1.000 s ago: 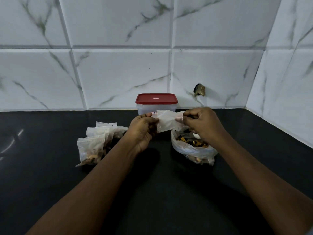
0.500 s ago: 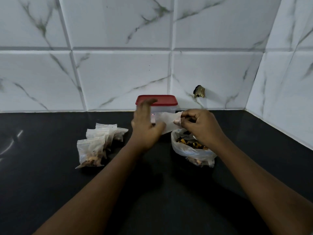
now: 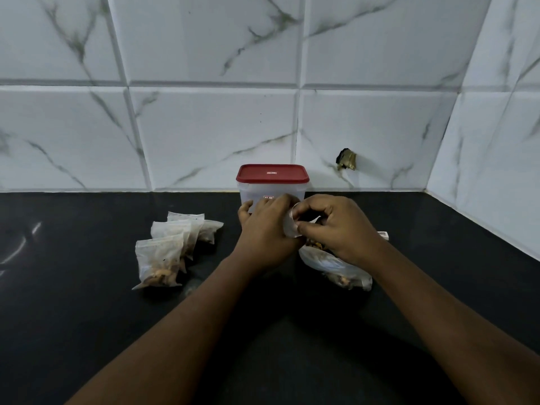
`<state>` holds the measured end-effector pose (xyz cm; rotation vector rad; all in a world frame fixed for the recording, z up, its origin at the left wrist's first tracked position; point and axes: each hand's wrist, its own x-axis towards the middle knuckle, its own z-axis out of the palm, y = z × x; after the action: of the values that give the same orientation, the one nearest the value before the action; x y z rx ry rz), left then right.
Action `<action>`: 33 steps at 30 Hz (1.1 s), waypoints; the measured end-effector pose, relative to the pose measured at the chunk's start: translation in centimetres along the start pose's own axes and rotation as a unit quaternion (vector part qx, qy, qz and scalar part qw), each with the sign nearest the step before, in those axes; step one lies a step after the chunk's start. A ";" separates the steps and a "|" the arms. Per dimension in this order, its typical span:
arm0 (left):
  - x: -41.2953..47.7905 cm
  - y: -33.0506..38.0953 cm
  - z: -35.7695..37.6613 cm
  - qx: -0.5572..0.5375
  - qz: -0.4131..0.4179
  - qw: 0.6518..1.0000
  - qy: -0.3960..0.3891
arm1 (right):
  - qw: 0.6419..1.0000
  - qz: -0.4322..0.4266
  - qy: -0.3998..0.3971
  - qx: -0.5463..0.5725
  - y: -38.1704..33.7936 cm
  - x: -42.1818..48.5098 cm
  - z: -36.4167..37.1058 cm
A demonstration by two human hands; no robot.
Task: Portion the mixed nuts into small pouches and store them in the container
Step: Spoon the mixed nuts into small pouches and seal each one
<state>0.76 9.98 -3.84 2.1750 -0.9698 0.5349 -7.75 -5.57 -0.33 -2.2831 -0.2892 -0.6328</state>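
Here, head view only.
Bench: a glossy black stone bench (image 3: 87,331) fills the lower half of the frame, backed by white marble-look wall tiles (image 3: 204,127).
Left hand: the left hand (image 3: 263,229) sits just left of centre, back of the hand up, fingers curled against a small empty translucent plastic pouch (image 3: 289,229); whether its grip is actually pinching the film I cannot tell, since the fingertips are hidden.
Right hand: the right hand (image 3: 339,226) is just right of centre, its grip clamped on the pouch's edge between thumb and forefinger.
Pouch position: held off the bench between the two hands, above the open bag.
Nut supply: a clear plastic bag of mixed nuts (image 3: 336,267) lies on the bench under the right hand, partly covered by it.
Filled pouches: a cluster of small translucent pouches holding nuts (image 3: 172,247) lies left of centre, well apart from the hands, overlapping each other.
Container: a clear rectangular plastic container with a red lid (image 3: 271,182) stands against the wall behind the hands, lid on.
Small item: a small pale box (image 3: 383,235) peeks out right of the right wrist; too hidden to identify.
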 end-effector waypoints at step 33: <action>-0.2 0.4 1.0 -0.088 -0.196 0.975 -0.058 | 0.972 0.069 -0.090 -0.205 5.5 0.9 -3.2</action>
<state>0.39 9.12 -4.46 2.1760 -0.5933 0.1287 -6.02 -11.67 -1.23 -2.7374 -0.0870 -0.4451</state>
